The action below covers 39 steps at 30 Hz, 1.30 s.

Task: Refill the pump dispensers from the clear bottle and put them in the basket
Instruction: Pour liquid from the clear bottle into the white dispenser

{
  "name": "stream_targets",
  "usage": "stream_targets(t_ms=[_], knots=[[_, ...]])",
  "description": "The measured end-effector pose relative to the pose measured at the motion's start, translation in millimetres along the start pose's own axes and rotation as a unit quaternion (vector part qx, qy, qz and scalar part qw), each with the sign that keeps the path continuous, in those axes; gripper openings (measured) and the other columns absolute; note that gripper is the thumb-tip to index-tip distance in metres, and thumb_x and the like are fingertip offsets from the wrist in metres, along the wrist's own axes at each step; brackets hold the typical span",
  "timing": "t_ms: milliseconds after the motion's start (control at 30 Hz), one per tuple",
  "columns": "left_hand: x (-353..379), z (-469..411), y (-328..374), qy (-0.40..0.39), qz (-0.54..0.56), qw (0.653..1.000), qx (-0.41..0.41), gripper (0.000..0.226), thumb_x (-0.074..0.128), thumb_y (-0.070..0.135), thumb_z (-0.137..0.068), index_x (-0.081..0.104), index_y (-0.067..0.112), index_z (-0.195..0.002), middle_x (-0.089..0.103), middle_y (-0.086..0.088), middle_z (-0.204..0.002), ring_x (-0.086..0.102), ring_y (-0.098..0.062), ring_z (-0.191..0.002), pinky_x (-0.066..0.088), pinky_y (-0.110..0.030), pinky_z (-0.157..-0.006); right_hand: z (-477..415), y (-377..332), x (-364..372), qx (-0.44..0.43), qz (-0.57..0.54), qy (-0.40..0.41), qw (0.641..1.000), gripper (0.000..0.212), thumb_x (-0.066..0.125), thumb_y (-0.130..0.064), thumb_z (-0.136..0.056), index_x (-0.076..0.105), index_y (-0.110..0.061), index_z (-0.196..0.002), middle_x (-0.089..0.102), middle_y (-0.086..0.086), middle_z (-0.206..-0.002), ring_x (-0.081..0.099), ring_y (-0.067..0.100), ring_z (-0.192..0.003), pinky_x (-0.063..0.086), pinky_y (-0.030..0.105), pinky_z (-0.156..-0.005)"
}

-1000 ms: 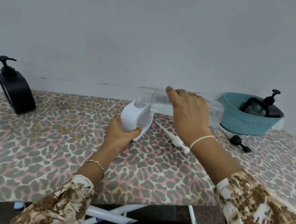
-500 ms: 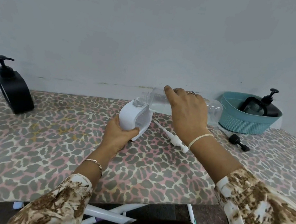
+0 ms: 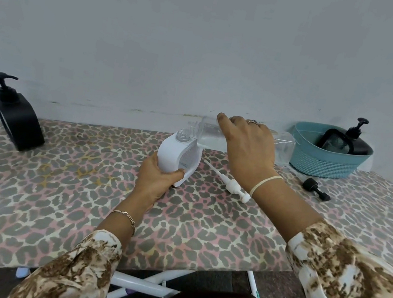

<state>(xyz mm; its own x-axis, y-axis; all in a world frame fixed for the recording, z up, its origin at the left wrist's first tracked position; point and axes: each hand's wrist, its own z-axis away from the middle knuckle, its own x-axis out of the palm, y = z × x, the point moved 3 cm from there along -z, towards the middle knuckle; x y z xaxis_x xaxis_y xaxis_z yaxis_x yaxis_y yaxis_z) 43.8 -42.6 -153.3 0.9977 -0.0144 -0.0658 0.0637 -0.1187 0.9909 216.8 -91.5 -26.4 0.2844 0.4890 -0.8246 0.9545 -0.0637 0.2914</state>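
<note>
From the head camera, the person's left hand (image 3: 157, 181) grips the lower near end of a white, rounded plastic pump dispenser (image 3: 176, 156), thumb on its right face and fingers curled round its left side. The dispenser stands near the middle of the table, tipped slightly to the right, its clear threaded neck open at the top. The right hand (image 3: 249, 147) reaches over from the right and is wrapped around a clear plastic bottle (image 3: 209, 136), fingers curled over the top of it. The bottle is held almost level above the table, its mouth pointing left and sitting just beside and a little above the dispenser's neck; clear liquid lies along the bottle's lower side. Whether liquid is running out cannot be told. A white pump head with a long tube (image 3: 231, 184) lies on the leopard-print table cover (image 3: 55, 191) just right of the dispenser, under the right wrist. Farther right lies a small black pump cap (image 3: 315, 189). At the far right a teal woven-look plastic basket (image 3: 321, 163) sits against the grey wall, with a black arch-shaped pump dispenser (image 3: 355, 144) lying tilted inside it. A second black pump dispenser of the same shape (image 3: 15, 115) stands upright at the far left of the table, well apart from the hands.
</note>
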Motion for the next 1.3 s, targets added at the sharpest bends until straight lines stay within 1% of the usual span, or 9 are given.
stream_targets(t_ms=[133, 300, 367, 567, 733, 833, 1000, 1133, 1300], knots=[[0.1, -0.2, 0.7, 0.0, 0.001, 1.0, 0.001, 0.048, 0.081, 0.004, -0.068, 0.06, 0.029, -0.102, 0.068, 0.012, -0.095, 0.066, 0.007, -0.077, 0.05, -0.01, -0.059, -0.5, -0.1, -0.2, -0.002, 0.002, 0.001, 1.0, 0.071, 0.06, 0.005, -0.075, 0.034, -0.018, -0.137, 0.06, 0.003, -0.101, 0.058, 0.024, -0.083, 0.032, 0.031, -0.067], [-0.1, -0.8, -0.2, -0.001, 0.0, 1.0, -0.005, 0.049, 0.082, 0.006, -0.068, 0.06, 0.022, -0.11, 0.068, 0.009, -0.099, 0.066, -0.001, -0.085, 0.051, -0.012, -0.061, -0.8, -0.2, -0.4, -0.005, 0.002, 0.001, 1.0, 0.071, 0.059, 0.005, -0.075, 0.033, -0.018, -0.137, 0.06, 0.003, -0.101, 0.058, 0.025, -0.083, 0.032, 0.031, -0.068], [-0.1, -0.9, -0.2, 0.0, -0.001, 1.0, -0.008, 0.05, 0.082, 0.006, -0.068, 0.061, 0.022, -0.111, 0.068, 0.009, -0.099, 0.066, -0.002, -0.087, 0.05, -0.013, -0.063, -0.8, 0.2, -0.8, -0.003, 0.002, 0.001, 1.0, 0.071, 0.059, 0.005, -0.075, 0.033, -0.018, -0.136, 0.06, 0.003, -0.1, 0.057, 0.024, -0.082, 0.032, 0.031, -0.067], [-0.2, -0.8, 0.2, 0.001, -0.001, 1.0, -0.01, 0.05, 0.082, 0.005, -0.068, 0.059, 0.025, -0.108, 0.067, 0.011, -0.096, 0.065, 0.001, -0.082, 0.05, -0.011, -0.059, -0.6, 0.2, -0.4, -0.002, 0.003, 0.002, 1.0, 0.069, 0.059, 0.005, -0.075, 0.035, -0.018, -0.135, 0.061, 0.003, -0.101, 0.057, 0.025, -0.082, 0.032, 0.031, -0.068], [-0.5, -1.4, -0.5, 0.004, -0.001, 1.0, -0.012, 0.05, 0.082, 0.005, -0.068, 0.06, 0.022, -0.11, 0.068, 0.009, -0.099, 0.066, -0.005, -0.089, 0.051, -0.018, -0.066, -0.7, 0.0, -0.7, -0.003, 0.0, 0.003, 1.0, 0.068, 0.059, 0.005, -0.076, 0.034, -0.018, -0.136, 0.06, 0.003, -0.1, 0.057, 0.024, -0.082, 0.032, 0.031, -0.068], [-0.4, -1.7, -0.8, 0.004, -0.001, 1.0, -0.012, 0.052, 0.083, 0.006, -0.067, 0.06, 0.022, -0.111, 0.068, 0.008, -0.1, 0.066, -0.004, -0.089, 0.052, -0.018, -0.066, -0.2, -0.2, -0.8, -0.004, 0.0, 0.002, 1.0, 0.068, 0.058, 0.004, -0.077, 0.034, -0.018, -0.137, 0.06, 0.003, -0.099, 0.056, 0.024, -0.08, 0.033, 0.031, -0.068], [-0.6, -2.1, -1.4, 0.001, -0.001, 1.0, -0.013, 0.052, 0.083, 0.005, -0.067, 0.062, 0.018, -0.113, 0.069, 0.006, -0.101, 0.067, -0.006, -0.091, 0.052, -0.017, -0.067, 0.3, -0.1, -1.6, -0.004, -0.003, -0.005, 1.0, 0.068, 0.059, 0.004, -0.077, 0.033, -0.018, -0.136, 0.059, 0.002, -0.099, 0.049, 0.022, -0.075, 0.033, 0.03, -0.068], [-1.0, -1.9, -0.6, -0.003, 0.001, 1.0, -0.015, 0.051, 0.083, 0.004, -0.066, 0.059, 0.029, -0.103, 0.068, 0.011, -0.098, 0.065, 0.0, -0.086, 0.051, -0.014, -0.064, 0.0, 0.0, -2.4, -0.002, -0.004, -0.01, 1.0, 0.068, 0.059, 0.004, -0.077, 0.033, -0.018, -0.136, 0.059, 0.002, -0.098, 0.04, 0.022, -0.071, 0.032, 0.03, -0.067], [-0.5, -1.9, -0.3, -0.015, -0.004, 1.0, -0.009, 0.056, 0.081, -0.002, -0.066, 0.059, 0.024, -0.111, 0.068, 0.006, -0.1, 0.066, -0.004, -0.087, 0.052, -0.013, -0.059, 0.1, -0.6, -3.9, 0.002, 0.0, -0.017, 1.0, 0.07, 0.059, 0.004, -0.074, 0.033, -0.018, -0.136, 0.058, 0.003, -0.094, 0.04, 0.022, -0.071, 0.031, 0.03, -0.067]])
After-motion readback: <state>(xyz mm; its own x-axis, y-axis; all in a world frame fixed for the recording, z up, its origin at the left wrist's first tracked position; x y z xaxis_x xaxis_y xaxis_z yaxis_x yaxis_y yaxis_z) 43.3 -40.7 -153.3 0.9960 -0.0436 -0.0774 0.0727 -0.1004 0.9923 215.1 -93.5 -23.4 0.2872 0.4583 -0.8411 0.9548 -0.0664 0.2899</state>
